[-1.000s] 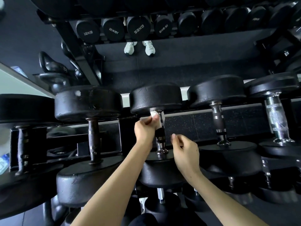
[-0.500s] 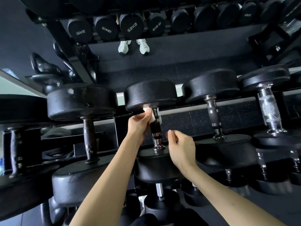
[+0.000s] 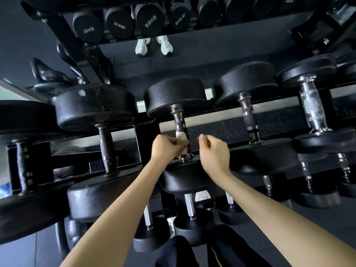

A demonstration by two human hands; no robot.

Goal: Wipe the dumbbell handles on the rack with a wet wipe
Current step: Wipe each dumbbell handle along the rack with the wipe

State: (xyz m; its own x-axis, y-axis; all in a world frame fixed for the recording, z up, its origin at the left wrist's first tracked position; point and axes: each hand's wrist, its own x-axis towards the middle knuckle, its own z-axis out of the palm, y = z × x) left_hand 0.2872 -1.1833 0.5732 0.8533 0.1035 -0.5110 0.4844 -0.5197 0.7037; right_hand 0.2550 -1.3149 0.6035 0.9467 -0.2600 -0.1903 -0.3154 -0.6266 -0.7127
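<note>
Head view: left hand (image 3: 166, 147) clamps wipe (image 3: 181, 136) on handle (image 3: 179, 122); right hand (image 3: 214, 153) beside handle, fingers curled, seemingly empty.

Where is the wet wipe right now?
In the head view, near the middle, the wet wipe is pressed against the lower end of the centre dumbbell's handle, gripped by the left hand, just left of the right hand.

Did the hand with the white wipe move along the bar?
Yes. The left hand with the wet wipe slid down the handle, from the far weight head toward the near weight head.
</note>
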